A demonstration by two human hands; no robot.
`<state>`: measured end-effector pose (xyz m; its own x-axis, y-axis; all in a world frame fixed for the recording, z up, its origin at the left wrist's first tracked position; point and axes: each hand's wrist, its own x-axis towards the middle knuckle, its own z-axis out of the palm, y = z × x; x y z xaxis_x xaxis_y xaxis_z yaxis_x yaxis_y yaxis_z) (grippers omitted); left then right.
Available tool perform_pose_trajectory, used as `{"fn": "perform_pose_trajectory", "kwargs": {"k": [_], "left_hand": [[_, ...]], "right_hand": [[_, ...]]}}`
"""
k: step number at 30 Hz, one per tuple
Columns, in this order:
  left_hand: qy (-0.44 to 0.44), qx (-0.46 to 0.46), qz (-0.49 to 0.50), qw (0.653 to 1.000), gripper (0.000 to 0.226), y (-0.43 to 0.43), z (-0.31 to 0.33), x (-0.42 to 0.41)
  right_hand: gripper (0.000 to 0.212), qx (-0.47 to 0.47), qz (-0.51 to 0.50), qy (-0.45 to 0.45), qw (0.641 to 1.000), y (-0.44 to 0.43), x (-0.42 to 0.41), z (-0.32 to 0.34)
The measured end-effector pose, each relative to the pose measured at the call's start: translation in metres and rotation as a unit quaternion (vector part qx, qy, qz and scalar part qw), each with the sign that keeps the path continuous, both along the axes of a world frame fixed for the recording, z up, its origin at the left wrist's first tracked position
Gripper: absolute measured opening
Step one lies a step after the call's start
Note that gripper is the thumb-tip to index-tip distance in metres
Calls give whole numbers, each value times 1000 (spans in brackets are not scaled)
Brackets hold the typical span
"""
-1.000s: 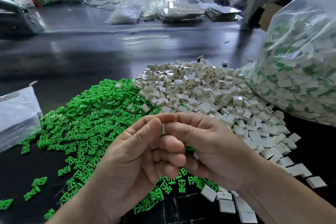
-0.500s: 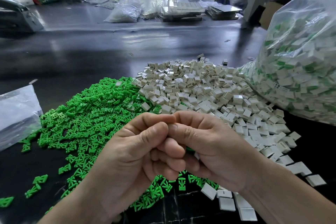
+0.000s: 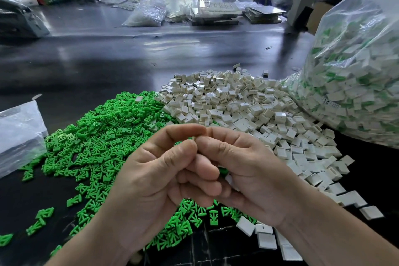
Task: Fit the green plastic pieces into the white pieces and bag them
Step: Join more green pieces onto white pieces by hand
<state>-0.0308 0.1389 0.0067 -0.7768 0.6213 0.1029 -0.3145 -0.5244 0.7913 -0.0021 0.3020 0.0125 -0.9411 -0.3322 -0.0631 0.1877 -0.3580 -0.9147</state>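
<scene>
Two hands meet over the tabletop [image 3: 108, 60] | your left hand [image 3: 164, 177] and right hand [image 3: 248, 170] pinch one mostly hidden piece [image 3: 195, 136] between clenched fingers [image 3: 185, 130], likely seating it | green pieces [image 3: 97, 136] left, white pieces [image 3: 237, 101] right, filled bag [image 3: 356, 93] beside, within reach.

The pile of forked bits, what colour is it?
Bright green: the pile of forked pieces, seen in the head view.

A factory assembly workshop: a long dark counter [image 3: 108, 60] carries heaps of green pieces [image 3: 97, 147] and white pieces [image 3: 237, 103], with a bulging clear bag [image 3: 356, 71] on the right.
</scene>
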Motion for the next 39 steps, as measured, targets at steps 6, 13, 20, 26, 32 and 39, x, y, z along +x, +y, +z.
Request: {"fn": "perform_pose_trajectory", "kwargs": {"k": [6,13,20,26,32,39], "left_hand": [[199,-187,117,955,20,-12,-3,-4],[372,-324,268,828,10,-9,-1,6],[516,-526,103,667,41,-10,-2,8],[625,-552,43,551,54,4,-11,16],[679,-523,1,515,43,17,-16,15],[655,-523,15,544,38,13,-19,8]], "right_hand": [[21,43,-12,-1,999,2,-1,-2],[12,-73,14,-41,996,6,-3,-2],[18,-272,2,-30,962,26,-14,7],[16,-134,-102,-93,981,28,-17,3],[12,-58,-139,-68,986,27,-18,1],[5,15,-136,-71,988,26,-19,-8]]}}
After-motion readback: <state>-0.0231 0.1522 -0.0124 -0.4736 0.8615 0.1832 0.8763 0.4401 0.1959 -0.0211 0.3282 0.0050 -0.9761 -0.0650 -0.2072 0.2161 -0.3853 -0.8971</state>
